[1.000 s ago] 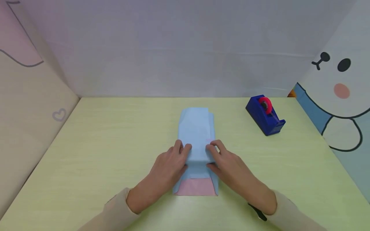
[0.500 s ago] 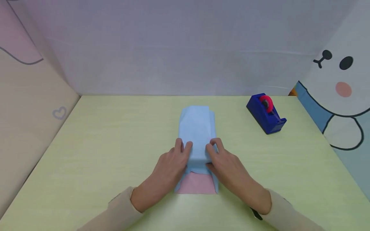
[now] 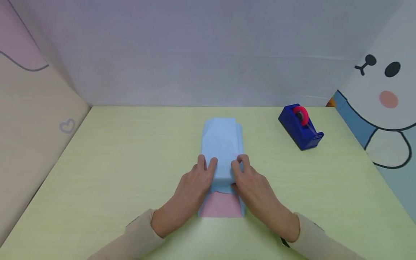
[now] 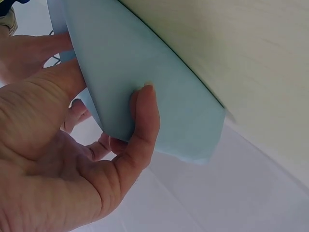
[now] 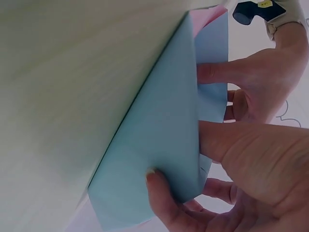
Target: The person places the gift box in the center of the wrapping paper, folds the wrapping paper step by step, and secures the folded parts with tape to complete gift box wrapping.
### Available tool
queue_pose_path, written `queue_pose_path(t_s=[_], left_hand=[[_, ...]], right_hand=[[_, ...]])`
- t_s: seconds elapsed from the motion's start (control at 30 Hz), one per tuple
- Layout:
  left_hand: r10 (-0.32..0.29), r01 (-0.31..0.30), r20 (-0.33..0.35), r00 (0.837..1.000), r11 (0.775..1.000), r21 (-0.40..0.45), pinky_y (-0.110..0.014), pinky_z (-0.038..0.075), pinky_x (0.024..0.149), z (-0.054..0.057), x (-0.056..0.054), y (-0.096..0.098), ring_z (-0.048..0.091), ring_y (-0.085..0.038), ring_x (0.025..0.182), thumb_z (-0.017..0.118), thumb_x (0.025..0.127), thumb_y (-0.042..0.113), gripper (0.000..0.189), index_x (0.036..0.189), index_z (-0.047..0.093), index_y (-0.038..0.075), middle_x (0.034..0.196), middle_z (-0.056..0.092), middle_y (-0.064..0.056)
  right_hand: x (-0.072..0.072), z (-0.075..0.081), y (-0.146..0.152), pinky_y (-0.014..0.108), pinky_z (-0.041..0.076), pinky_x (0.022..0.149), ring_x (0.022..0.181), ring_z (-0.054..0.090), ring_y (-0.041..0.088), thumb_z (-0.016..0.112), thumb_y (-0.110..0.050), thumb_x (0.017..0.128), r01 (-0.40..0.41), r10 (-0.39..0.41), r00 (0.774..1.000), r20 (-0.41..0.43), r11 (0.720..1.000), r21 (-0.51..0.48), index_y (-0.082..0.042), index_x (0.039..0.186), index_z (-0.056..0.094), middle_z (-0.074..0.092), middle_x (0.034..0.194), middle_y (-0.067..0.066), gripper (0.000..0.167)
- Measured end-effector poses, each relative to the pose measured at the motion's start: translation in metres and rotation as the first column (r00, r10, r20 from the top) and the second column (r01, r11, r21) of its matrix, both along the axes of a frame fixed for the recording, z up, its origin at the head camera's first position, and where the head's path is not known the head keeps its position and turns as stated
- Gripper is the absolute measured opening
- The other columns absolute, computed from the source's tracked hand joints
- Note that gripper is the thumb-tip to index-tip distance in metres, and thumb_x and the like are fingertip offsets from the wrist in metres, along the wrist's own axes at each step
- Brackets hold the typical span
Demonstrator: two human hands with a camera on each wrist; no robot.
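Observation:
A folded light-blue paper (image 3: 221, 139) stands in the middle of the table, its long body raised into a bag-like shape. At its near end a pink inner side (image 3: 222, 206) shows between blue edges. My left hand (image 3: 193, 186) grips its left side; in the left wrist view one fingertip presses the blue side wall (image 4: 178, 111) while the thumb goes behind the top edge. My right hand (image 3: 255, 186) holds the opposite side, one fingertip bent against the blue side panel (image 5: 149, 130) in the right wrist view. The paper's inside is mostly hidden.
A dark-blue tape dispenser (image 3: 300, 131) with a red-cored roll (image 3: 302, 115) stands at the back right of the pale-green table (image 3: 130, 144). Fabric-like walls enclose the back and sides, the right one (image 3: 390, 108) printed with a cartoon animal.
The blue layer at the near end has drawn back slightly, so more pink shows. Both hands keep their grip, and the wrists have come a little closer together.

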State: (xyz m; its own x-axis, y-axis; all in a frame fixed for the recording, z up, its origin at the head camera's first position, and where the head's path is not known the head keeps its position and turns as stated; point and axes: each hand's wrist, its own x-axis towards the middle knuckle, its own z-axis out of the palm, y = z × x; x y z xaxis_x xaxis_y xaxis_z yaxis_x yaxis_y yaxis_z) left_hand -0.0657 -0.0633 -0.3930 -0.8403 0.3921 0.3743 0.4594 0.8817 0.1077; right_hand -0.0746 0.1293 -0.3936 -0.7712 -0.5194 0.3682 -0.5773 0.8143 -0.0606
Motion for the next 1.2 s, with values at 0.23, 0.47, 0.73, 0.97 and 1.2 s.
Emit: queue_pose_path(t_s=[0.23,0.47,0.73,0.97,1.2], left_hand=[[0.029,-0.029,-0.032,0.999,1.0,0.001,-0.025,0.04,0.038,-0.0032,0.0018,0.0058,0.038,-0.019,0.054,0.07,0.083,-0.014,0.043,0.117,0.048,0.001,0.089,0.038,-0.012],[0.037,-0.037,-0.04,0.999,0.999,0.012,-0.028,0.044,0.039,-0.005,0.0016,0.0079,0.04,-0.018,0.051,0.071,0.084,-0.013,0.043,0.117,0.048,0.001,0.09,0.039,-0.013],[0.047,-0.045,-0.025,0.999,0.998,0.052,-0.029,0.046,0.04,-0.0064,-0.0009,0.007,0.045,-0.02,0.05,0.073,0.081,-0.015,0.048,0.118,0.046,0.001,0.089,0.04,-0.014],[0.038,-0.039,-0.099,0.994,0.999,0.0,-0.028,0.044,0.046,-0.0065,-0.0037,0.0051,0.047,-0.024,0.061,0.084,0.074,-0.004,0.054,0.117,0.052,0.003,0.086,0.044,-0.013],[0.025,-0.051,-0.235,0.972,0.993,-0.103,-0.032,0.037,0.061,-0.0065,-0.0065,0.0045,0.042,-0.027,0.075,0.082,0.074,0.003,0.045,0.111,0.058,0.008,0.081,0.047,-0.011]], right_hand=[[0.0037,-0.0014,-0.0031,0.027,0.045,0.041,0.057,0.049,0.021,0.091,-0.001,0.071,0.026,-0.027,1.0,-0.016,1.0,-0.014,0.004,0.11,0.049,0.048,0.115,0.022,0.057],[0.0037,-0.0006,-0.0053,0.026,0.045,0.042,0.057,0.049,0.022,0.084,0.005,0.077,0.045,-0.045,0.999,-0.005,0.999,-0.01,0.005,0.113,0.049,0.047,0.115,0.023,0.051],[-0.0001,-0.0001,-0.0065,0.026,0.045,0.043,0.059,0.05,0.023,0.079,0.012,0.076,0.048,-0.048,0.999,-0.003,0.999,-0.019,0.006,0.117,0.049,0.046,0.115,0.023,0.05],[0.0009,-0.0006,-0.0063,0.025,0.045,0.044,0.062,0.051,0.024,0.071,0.018,0.078,0.044,-0.044,0.999,0.013,0.998,-0.049,0.006,0.122,0.049,0.043,0.116,0.023,0.051],[0.0054,0.0002,-0.0022,0.024,0.042,0.045,0.062,0.049,0.023,0.072,0.018,0.075,0.047,-0.043,0.998,0.051,0.997,-0.064,0.002,0.129,0.046,0.041,0.118,0.022,0.062]])
